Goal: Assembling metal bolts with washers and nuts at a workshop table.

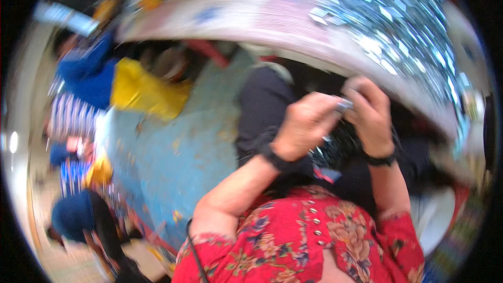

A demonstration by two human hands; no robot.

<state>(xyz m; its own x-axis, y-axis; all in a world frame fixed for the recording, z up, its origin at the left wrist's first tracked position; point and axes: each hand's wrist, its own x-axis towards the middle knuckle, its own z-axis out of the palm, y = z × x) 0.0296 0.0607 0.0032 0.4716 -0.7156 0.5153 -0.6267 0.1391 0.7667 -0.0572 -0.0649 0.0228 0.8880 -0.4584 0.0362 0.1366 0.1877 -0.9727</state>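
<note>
Above my lap, my left hand [305, 127] and my right hand [370, 112] come close together with bent, pinching fingers. Between their fingertips is a small shiny piece [343, 104], pale and blurred by motion, so its exact kind does not show. The left fingers close on it; the right fingers meet it from the other side. Under the hands, more dark glinting pieces [329, 152] lie in my lap. A large heap of shiny, flat, diamond-shaped pieces [387, 13] covers the right part of the table in front of me.
The cloth-covered table [251, 18] has its near edge just beyond my hands. Yellow sheeting [146, 90] hangs at the left, above a worn blue floor [183, 152]. Several people sit along the left, one in a dark blue cap [73, 215]. A white round object [434, 219] is beside me at right.
</note>
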